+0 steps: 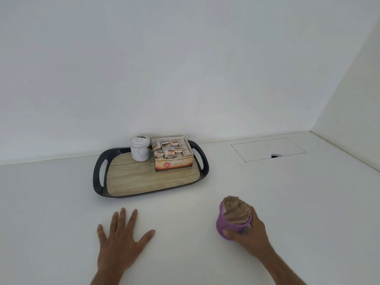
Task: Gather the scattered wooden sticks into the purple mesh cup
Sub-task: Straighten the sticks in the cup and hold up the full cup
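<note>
Behind, against the wall: dark tray (100, 175) bearing 1 white jar (140, 149) and 1 tea box (174, 155). Left hand (119, 240) flat on the counter (287, 202), fingers spread. Right hand (249, 233) wrapped around the purple mesh cup (224, 224), wooden sticks (236, 208) bundled inside.

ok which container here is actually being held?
The purple mesh cup, full of wooden sticks, in the right hand. The jar and tea box sit untouched on the tray.
</note>
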